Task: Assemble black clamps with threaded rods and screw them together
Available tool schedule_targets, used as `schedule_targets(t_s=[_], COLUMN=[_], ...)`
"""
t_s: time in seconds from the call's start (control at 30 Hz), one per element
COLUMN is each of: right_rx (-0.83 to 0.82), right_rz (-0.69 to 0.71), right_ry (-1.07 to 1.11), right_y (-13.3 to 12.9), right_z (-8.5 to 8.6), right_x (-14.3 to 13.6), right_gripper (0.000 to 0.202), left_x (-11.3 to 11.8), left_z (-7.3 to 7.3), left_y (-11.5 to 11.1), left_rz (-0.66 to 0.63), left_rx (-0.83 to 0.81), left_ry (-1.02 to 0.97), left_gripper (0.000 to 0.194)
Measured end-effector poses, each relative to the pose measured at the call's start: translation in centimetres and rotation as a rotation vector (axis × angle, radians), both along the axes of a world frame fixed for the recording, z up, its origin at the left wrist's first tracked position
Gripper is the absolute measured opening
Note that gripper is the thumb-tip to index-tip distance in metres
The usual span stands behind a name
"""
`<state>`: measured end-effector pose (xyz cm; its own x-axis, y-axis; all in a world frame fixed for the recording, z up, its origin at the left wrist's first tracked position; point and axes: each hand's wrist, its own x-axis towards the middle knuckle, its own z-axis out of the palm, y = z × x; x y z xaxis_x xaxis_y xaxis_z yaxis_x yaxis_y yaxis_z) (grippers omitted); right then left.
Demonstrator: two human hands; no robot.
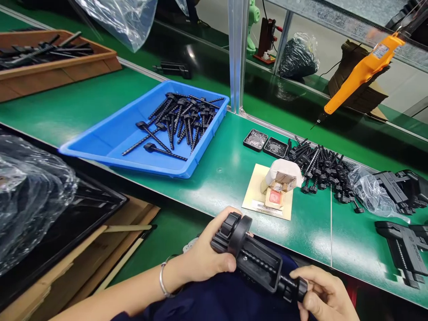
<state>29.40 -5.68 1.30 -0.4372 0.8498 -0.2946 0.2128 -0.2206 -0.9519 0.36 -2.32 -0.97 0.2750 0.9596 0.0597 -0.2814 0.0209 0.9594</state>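
Over my lap, near the bench's front edge, a black plastic clamp with a ribbed screw along its open frame is held in both hands. My left hand wraps round its wide end, by a round black disc, with the thumb pressed on the side. At the other end, the fingers of my right hand pinch the small black knob of the screw. The clamp tilts down toward the right. Part of the left fingers is hidden behind it.
A blue tray holds several black knobbed screws. More screws are piled at the right, beside black clamps. Two small black dishes and a white roll sit on the bench. An orange electric screwdriver hangs above.
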Motion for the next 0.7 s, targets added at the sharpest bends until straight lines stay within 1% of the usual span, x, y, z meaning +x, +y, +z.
schedule_targets(t_s=[0.1, 0.13, 0.17, 0.2, 0.27, 0.3, 0.33, 0.37, 0.4, 0.43, 0.47, 0.5, 0.53, 0.57, 0.6, 0.63, 0.7], right_rx=[0.417, 0.514, 0.563, 0.569, 0.522, 0.497, 0.491, 0.503, 0.522, 0.539, 0.555, 0.573, 0.592, 0.603, 0.603, 0.606, 0.609], right_rz=[0.044, 0.042, 0.019, -0.025, -0.125, -0.144, -0.145, -0.123, -0.073, -0.020, 0.013, 0.007, -0.026, -0.054, -0.068, -0.073, -0.026], right_ry=[-0.034, -0.045, -0.055, -0.067, -0.096, -0.123, -0.167, -0.223, -0.276, -0.316, -0.336, -0.338, -0.327, -0.316, -0.314, -0.322, -0.336], right_y=[0.8, 0.9, 1.0, 1.0, 0.6, 0.4, 0.2, 0.0, -0.1, -0.1, -0.1, 0.1, 0.2, 0.4, 0.5, 0.6, 0.6], right_z=[0.5, 0.6, 0.7, 0.7, 0.6, 0.6, 0.6, 0.8, 1.1, 1.4, 1.7, 2.1, 2.3, 2.6, 2.7, 2.8, 2.9], right_x=[-0.7, -1.0, -1.3, -1.6, -1.8, -1.8, -1.6, -1.5, -1.4, -1.4, -1.4, -1.5, -1.6, -1.7, -1.9, -2.0, -2.1], right_gripper=[0.017, 0.016, 0.020, 0.028, 0.063, 0.070, 0.061, 0.045, 0.030, 0.021, 0.018, 0.022, 0.036, 0.045, 0.045, 0.041, 0.023], left_x=[-0.1, -0.2, -0.1, -0.1, 0.0, 0.1, 0.1, 0.1, 0.2, 0.2, 0.2, 0.2, 0.2, 0.2, 0.2, 0.2, 0.3], left_z=[-1.1, -1.5, -1.9, -2.2, -2.6, -2.7, -2.6, -2.5, -2.2, -2.0, -1.7, -1.4, -1.1, -0.9, -0.7, -0.5, -0.3], left_y=[-0.5, -0.7, -0.8, -1.0, -1.1, -1.1, -1.1, -1.0, -1.0, -0.9, -0.7, -0.6, -0.6, -0.5, -0.4, -0.4, -0.3], left_rz=[0.030, 0.049, 0.075, 0.104, 0.142, 0.150, 0.149, 0.145, 0.139, 0.137, 0.144, 0.155, 0.165, 0.174, 0.180, 0.183, 0.189], left_rx=[-0.025, -0.032, -0.036, -0.038, -0.034, -0.029, -0.024, -0.019, -0.015, -0.015, -0.016, -0.015, -0.016, -0.017, -0.019, -0.020, -0.015], left_ry=[-0.005, 0.003, 0.014, 0.024, 0.034, 0.032, 0.030, 0.033, 0.042, 0.055, 0.069, 0.083, 0.097, 0.111, 0.125, 0.141, 0.176], left_gripper=[0.072, 0.072, 0.070, 0.068, 0.066, 0.065, 0.064, 0.064, 0.063, 0.063, 0.063, 0.062, 0.063, 0.064, 0.066, 0.068, 0.069])
